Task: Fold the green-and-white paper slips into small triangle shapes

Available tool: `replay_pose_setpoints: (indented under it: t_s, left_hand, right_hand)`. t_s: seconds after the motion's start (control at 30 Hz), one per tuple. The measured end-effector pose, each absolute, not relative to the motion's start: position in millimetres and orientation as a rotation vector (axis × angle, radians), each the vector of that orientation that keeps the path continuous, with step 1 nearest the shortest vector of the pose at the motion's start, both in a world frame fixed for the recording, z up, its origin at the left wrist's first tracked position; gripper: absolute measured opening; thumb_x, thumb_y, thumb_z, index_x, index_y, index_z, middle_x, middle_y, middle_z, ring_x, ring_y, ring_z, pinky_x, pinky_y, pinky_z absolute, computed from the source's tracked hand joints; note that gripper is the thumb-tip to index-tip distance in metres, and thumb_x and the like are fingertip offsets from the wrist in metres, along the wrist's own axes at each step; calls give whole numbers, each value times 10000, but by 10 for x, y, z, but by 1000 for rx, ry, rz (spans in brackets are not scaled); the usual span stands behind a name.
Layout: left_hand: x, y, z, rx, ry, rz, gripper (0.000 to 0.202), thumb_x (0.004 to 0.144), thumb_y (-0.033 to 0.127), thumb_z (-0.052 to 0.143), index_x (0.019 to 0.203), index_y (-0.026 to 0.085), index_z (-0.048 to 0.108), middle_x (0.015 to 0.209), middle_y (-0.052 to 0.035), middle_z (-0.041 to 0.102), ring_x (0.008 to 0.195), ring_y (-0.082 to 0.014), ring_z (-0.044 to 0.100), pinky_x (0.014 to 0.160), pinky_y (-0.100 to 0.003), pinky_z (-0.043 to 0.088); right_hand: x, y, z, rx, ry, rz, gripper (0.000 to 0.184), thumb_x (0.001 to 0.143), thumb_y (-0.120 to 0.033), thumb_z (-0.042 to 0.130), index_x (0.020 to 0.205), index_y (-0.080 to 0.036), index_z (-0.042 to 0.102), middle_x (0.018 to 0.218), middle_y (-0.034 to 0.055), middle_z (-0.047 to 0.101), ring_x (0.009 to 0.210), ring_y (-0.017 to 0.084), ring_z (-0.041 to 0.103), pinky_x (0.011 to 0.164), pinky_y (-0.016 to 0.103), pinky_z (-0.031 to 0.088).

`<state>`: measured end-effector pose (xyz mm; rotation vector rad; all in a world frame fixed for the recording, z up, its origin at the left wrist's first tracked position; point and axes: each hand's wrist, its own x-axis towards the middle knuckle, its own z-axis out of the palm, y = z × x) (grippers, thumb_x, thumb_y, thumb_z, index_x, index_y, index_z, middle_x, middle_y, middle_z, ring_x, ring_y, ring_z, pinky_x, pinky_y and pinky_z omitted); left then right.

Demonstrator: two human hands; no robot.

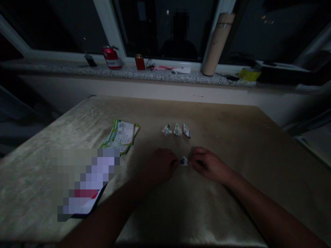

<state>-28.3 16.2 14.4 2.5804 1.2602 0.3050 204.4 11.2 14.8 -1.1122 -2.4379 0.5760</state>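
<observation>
Both my hands rest on the beige table (232, 137) and pinch a small folded paper piece (183, 161) between them. My left hand (160, 164) closes on its left side, my right hand (208, 164) on its right side. Just beyond my hands three similar folded paper pieces (177, 130) lie in a short row. A small stack of green and white printed paper slips (122, 135) lies to the left of them.
A flat blurred object with a dark edge (85, 182) lies at the table's near left. On the stone windowsill (165, 74) stand a red can (111, 58), a small red container (140, 62), a tall cardboard tube (217, 43) and a yellow item (248, 74).
</observation>
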Motion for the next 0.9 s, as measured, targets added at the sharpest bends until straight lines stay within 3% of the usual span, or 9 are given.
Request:
replay_pose_setpoints:
  t_s: [0.23, 0.4, 0.67, 0.9]
  left_hand:
    - [-173, 102, 173, 2643, 1382, 240, 257, 984, 231, 449, 913, 147, 681, 918, -89, 692, 876, -230, 633, 871, -400, 450]
    - [-93, 57, 173, 2752, 1415, 110, 186, 950, 138, 466, 963, 155, 651, 954, -104, 678, 903, -259, 631, 845, -419, 456]
    - [-90, 70, 184, 2760, 1442, 115, 186, 955, 147, 473, 976, 165, 657, 954, -97, 657, 903, -251, 620, 822, -399, 456]
    - [-129, 102, 44, 2777, 1424, 337, 244, 997, 262, 460, 964, 132, 663, 996, -113, 636, 945, -254, 588, 859, -409, 453]
  right_hand:
    - [1953, 91, 112, -1209, -2435, 481, 208, 970, -217, 533, 831, -179, 683, 823, 54, 617, 835, 182, 603, 793, 311, 469]
    - [1927, 86, 96, -1274, -2451, 454, 200, 943, -209, 552, 785, -178, 669, 837, 60, 615, 846, 190, 599, 809, 328, 455]
    - [1931, 90, 80, -1303, -2411, 502, 167, 940, -206, 550, 817, -179, 660, 860, 62, 625, 863, 198, 596, 818, 336, 452]
    - [1963, 71, 82, -1259, -2347, 553, 125, 934, -241, 587, 841, -189, 651, 872, 59, 637, 871, 202, 602, 828, 351, 469]
